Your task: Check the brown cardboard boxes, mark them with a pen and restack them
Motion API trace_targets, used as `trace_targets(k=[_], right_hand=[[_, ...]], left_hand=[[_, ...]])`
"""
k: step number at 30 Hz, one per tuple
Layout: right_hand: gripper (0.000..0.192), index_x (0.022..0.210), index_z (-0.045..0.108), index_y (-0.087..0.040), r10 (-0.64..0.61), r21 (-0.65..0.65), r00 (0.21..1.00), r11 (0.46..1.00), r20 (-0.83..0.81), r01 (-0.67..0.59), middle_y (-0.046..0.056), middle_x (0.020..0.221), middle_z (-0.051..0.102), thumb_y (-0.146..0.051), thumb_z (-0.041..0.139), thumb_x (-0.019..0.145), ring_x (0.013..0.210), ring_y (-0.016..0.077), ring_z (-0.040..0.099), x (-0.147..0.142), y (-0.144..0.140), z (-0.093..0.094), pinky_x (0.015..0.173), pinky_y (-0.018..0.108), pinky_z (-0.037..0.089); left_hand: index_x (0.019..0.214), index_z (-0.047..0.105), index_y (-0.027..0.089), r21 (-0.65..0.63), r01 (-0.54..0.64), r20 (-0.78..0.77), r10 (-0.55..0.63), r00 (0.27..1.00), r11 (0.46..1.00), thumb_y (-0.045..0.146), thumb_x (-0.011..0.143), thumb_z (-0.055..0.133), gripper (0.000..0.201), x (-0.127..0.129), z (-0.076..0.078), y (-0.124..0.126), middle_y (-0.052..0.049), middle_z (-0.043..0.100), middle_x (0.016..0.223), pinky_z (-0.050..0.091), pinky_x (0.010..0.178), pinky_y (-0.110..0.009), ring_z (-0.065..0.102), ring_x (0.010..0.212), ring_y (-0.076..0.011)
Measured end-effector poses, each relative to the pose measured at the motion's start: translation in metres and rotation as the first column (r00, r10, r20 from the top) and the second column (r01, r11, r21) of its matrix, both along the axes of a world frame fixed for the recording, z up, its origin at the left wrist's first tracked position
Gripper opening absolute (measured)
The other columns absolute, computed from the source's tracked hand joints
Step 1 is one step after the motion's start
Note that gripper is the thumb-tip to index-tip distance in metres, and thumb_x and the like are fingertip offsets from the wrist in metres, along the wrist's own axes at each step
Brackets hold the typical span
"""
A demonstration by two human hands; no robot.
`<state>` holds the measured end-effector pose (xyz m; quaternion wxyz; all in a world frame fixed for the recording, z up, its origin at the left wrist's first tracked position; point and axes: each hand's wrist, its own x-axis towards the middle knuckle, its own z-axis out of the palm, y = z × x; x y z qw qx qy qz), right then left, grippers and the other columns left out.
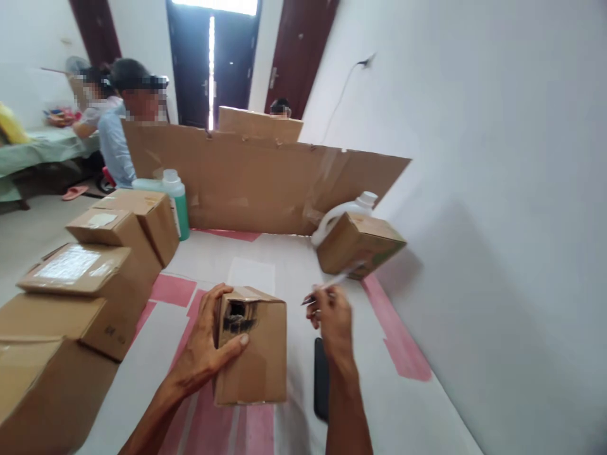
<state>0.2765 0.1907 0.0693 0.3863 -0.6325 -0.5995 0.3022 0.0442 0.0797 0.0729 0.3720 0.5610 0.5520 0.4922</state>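
Observation:
A small cardboard box [263,354] stands on the table in front of me. Gripping its left side is my left hand [206,344], fingers over the far upper edge and thumb across the near face. Near the top left of that face is a black drawn or painted patch [239,316], perhaps with a dark opening; I cannot tell which. My right hand [332,319] is closed round a slim pen [339,278], blurred, its dark tip pointing left, apart from the box. Under my right forearm lies a black phone [321,379], partly covered.
Several cardboard boxes [104,309] line the left side, with a green-liquid bottle [177,205] behind. A cardboard panel [256,183] crosses the back. At right are another box [358,246], a white jug [339,218] and the wall [497,221]. People sit beyond the panel.

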Motion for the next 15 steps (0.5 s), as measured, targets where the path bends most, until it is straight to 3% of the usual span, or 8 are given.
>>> trace_targets(k=[3,5,7,11,13,15], right_hand=[[0.022,0.077,0.044,-0.025,0.049,-0.162,0.968,0.987,0.245,-0.009,0.000,0.062,0.064,-0.029,0.052,0.096,0.060,0.0179,0.064,0.009,0.002,-0.052,0.059,0.026,0.044],[0.017,0.077,0.051,-0.023,0.061,-0.218,0.937,0.976,0.343,0.016,0.006,0.071,0.070,-0.022,0.057,0.093,0.070,0.0222,0.069,0.003,-0.008,-0.079,0.063,0.028,0.043],[0.009,0.087,0.058,-0.019,0.077,-0.264,0.900,0.964,0.429,0.043,0.013,0.085,0.074,-0.019,0.055,0.095,0.081,0.0265,0.072,-0.006,-0.020,-0.095,0.066,0.031,0.043],[0.014,0.105,0.061,-0.017,0.089,-0.278,0.850,0.958,0.520,0.070,0.015,0.106,0.074,-0.029,0.054,0.101,0.096,0.0279,0.071,-0.007,-0.042,-0.091,0.076,0.032,0.045],[0.025,0.112,0.059,-0.018,0.043,-0.244,0.830,0.963,0.555,0.113,0.016,0.116,0.069,-0.040,0.052,0.102,0.107,0.0294,0.068,0.008,-0.054,-0.081,0.082,0.034,0.046],[0.035,0.117,0.057,-0.016,-0.041,-0.214,0.762,0.948,0.646,0.233,0.019,0.123,0.064,-0.047,0.052,0.101,0.118,0.0347,0.061,0.029,-0.069,-0.074,0.086,0.038,0.047]], left_hand=[[0.150,0.032,0.034,-0.018,-0.006,-0.004,0.006,1.000,1.000,0.048,0.087,0.069,0.074,-0.002,-0.004,0.002,-0.010,0.037,0.158,0.030,0.122,-0.058,0.044,0.144,-0.0355],[0.151,0.032,0.033,-0.038,0.005,0.001,-0.005,1.000,0.999,0.050,0.088,0.069,0.075,-0.002,-0.003,0.002,-0.011,0.041,0.156,0.033,0.120,-0.057,0.047,0.141,-0.0354],[0.151,0.034,0.032,-0.050,0.002,0.005,-0.002,1.000,0.999,0.052,0.087,0.069,0.075,-0.002,0.000,0.002,-0.012,0.044,0.154,0.036,0.118,-0.057,0.051,0.138,-0.0353],[0.149,0.038,0.032,-0.062,-0.035,0.036,0.037,0.999,0.997,0.053,0.084,0.071,0.075,-0.001,0.007,0.001,-0.011,0.050,0.148,0.042,0.115,-0.054,0.056,0.132,-0.0346],[0.149,0.037,0.032,-0.072,-0.032,0.046,0.036,0.998,0.997,0.055,0.084,0.071,0.076,-0.001,0.008,0.002,-0.011,0.051,0.146,0.043,0.114,-0.054,0.057,0.130,-0.0343],[0.149,0.035,0.032,-0.079,-0.010,0.045,0.013,0.999,0.997,0.056,0.085,0.070,0.077,-0.001,0.007,0.002,-0.011,0.050,0.146,0.043,0.113,-0.054,0.057,0.130,-0.0341]])
